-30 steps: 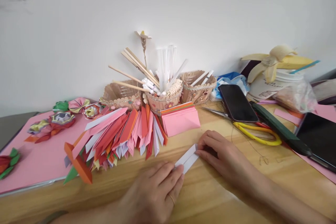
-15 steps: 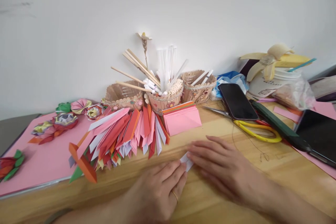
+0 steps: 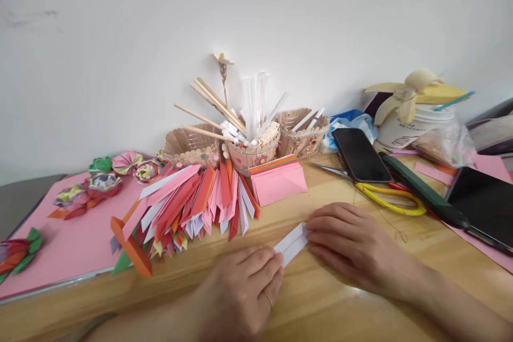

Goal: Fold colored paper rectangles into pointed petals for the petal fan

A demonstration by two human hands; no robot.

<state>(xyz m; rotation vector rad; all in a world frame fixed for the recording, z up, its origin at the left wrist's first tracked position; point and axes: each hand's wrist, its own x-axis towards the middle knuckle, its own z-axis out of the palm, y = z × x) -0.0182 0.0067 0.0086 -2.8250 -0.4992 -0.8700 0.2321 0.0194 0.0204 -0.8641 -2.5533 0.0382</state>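
A narrow folded strip of white paper [image 3: 292, 245] lies slantwise on the wooden table, a crease running along its length. My left hand [image 3: 245, 284], with a ring on one finger, holds its lower left end under the fingertips. At the upper right end my right hand [image 3: 350, 246] grips the strip between its fingers, which are bent together. Both ends of the paper are hidden under the hands. Just beyond them are a stack of pink and orange folded paper [image 3: 279, 184] and a row of colourful folded paper pieces [image 3: 200, 200].
Wooden baskets [image 3: 254, 157] with sticks and pens stand by the wall. Yellow-handled scissors [image 3: 388, 199], a phone [image 3: 360, 155] and a dark green long tool [image 3: 425, 192] lie at right. A peeled banana [image 3: 433, 93] rests on a cup. Paper flowers [image 3: 104, 184] sit on a pink sheet [image 3: 76, 248].
My right hand has slid to the right along the strip, and its fingers are more bent. More of the white paper now shows between my hands. My left hand has stayed nearly in place.
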